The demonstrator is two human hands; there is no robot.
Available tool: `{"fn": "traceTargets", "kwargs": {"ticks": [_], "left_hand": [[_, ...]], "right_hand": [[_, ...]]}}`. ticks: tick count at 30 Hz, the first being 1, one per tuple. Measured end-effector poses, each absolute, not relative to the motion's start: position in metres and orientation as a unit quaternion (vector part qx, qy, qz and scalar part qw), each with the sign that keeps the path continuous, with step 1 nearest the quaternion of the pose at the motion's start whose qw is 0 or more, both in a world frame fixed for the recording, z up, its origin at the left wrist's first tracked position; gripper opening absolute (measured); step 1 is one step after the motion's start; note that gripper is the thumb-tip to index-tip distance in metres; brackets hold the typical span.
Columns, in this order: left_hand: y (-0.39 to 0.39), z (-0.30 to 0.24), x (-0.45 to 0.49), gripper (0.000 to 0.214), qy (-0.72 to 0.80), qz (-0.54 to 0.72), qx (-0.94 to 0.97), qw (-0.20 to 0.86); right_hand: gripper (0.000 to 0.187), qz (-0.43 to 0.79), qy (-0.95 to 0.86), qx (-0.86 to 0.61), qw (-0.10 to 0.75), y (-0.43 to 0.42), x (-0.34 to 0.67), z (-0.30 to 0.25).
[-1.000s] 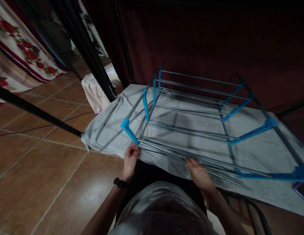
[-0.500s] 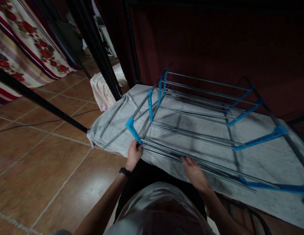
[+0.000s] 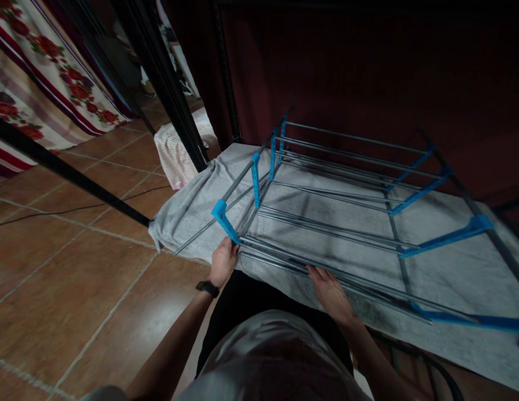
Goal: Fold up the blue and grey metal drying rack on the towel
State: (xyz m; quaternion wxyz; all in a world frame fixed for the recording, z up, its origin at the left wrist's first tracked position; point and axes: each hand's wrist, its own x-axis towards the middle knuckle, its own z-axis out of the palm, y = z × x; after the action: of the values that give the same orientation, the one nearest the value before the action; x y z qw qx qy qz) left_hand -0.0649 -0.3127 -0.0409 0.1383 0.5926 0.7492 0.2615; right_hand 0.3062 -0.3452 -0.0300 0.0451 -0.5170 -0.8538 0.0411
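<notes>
A rack (image 3: 228, 220) of grey metal tubes and blue plastic connectors lies across a grey cloth (image 3: 192, 206). My left hand (image 3: 224, 260) is closed at the rack's near left corner, just below a blue connector, with its fingertips partly hidden round a tube end. A metal tube (image 3: 267, 263) runs from there along the front of the rack, under my right hand, to a free end on the right. My right hand (image 3: 331, 292) has its fingers together over the front tubes; its thumb is hidden.
A black metal post (image 3: 159, 83) and a slanted black bar (image 3: 75, 172) stand on the left, above the tiled floor (image 3: 45, 278). Behind the rack is a dark red panel (image 3: 347, 67). A flowered curtain (image 3: 54, 61) hangs at the far left.
My left hand has moved slightly left and up. The front metal tube has slid a little to the left, and my right hand has shifted slightly left too.
</notes>
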Motion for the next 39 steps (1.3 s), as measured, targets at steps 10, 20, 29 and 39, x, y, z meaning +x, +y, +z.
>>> {"fn": "traceTargets", "kwargs": {"ticks": [10, 20, 29, 39], "left_hand": [[-0.312, -0.047, -0.071, 0.004, 0.716, 0.33, 0.595, 0.16], [-0.311, -0.048, -0.073, 0.006, 0.698, 0.352, 0.594, 0.191], [-0.33, -0.043, -0.068, 0.036, 0.682, 0.375, 0.6, 0.186], [-0.329, -0.051, -0.07, 0.045, 0.694, 0.356, 0.596, 0.193]], "right_hand": [[0.045, 0.056, -0.848, -0.527, 0.013, -0.338, 0.303, -0.032], [0.045, 0.063, -0.847, -0.526, 0.037, -0.343, 0.302, -0.029], [0.05, 0.07, -0.826, -0.56, 0.006, -0.34, 0.313, -0.012], [0.042, 0.08, -0.824, -0.554, 0.088, -0.304, 0.311, -0.005]]}}
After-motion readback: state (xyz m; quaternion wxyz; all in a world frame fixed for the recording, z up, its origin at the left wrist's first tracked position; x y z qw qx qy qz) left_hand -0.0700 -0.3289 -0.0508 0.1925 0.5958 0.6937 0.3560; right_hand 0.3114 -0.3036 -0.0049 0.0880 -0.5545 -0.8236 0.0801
